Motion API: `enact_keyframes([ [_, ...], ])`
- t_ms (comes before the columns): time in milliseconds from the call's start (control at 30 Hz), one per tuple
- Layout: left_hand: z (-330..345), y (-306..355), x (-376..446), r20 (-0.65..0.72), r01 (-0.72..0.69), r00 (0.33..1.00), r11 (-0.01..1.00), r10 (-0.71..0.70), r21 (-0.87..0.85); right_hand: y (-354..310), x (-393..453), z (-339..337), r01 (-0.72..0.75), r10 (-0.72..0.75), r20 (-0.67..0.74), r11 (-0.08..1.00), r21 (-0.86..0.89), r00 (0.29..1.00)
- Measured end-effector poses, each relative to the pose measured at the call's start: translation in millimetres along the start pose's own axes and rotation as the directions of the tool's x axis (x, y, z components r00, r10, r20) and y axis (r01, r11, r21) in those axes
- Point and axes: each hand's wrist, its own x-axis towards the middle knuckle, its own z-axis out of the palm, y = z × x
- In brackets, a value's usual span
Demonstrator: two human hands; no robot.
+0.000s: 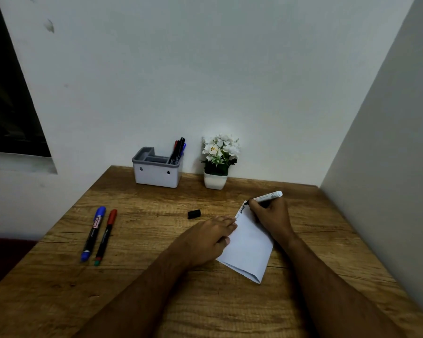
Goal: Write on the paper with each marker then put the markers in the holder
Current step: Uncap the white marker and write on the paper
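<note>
My left hand [206,236] lies flat on the paper [248,247] to pin it to the surface [137,284], while my right hand [270,215] grips the black marker [266,197], writing at the paper's top edge; its cap [194,213] waits nearby.

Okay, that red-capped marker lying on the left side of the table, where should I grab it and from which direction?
Probably pinch the red-capped marker across the middle of its black barrel, coming straight down from above. It lies flat on the table, and the blue marker lies close on its left, so the barrel's right side is the more open one for a thumb.
</note>
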Motion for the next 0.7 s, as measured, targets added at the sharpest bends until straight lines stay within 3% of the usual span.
enact_keyframes([
  [367, -11.9, 5.5, -0.3, -0.015, 0.072, 0.997, 0.997, -0.073, -0.041, -15.4, -8.9, 3.6, 0.042, -0.043, 0.004, 0.999, 0.013, 0.999],
  [533, -29.0, 3.2, 1.9, -0.094, 0.081, 0.992, 0.997, -0.082, -0.018, -25.5, -12.0, 6.4, 0.106, -0.108, 0.034, 0.994, 0.04, 0.994],
  [700, -46.0, -6.8, 1.3, -0.182, 0.226, 0.959, 0.973, -0.215, 0.041, -32.7, -15.2, 10.8, 0.188, -0.19, 0.056, 0.981, 0.046, 0.98],
])
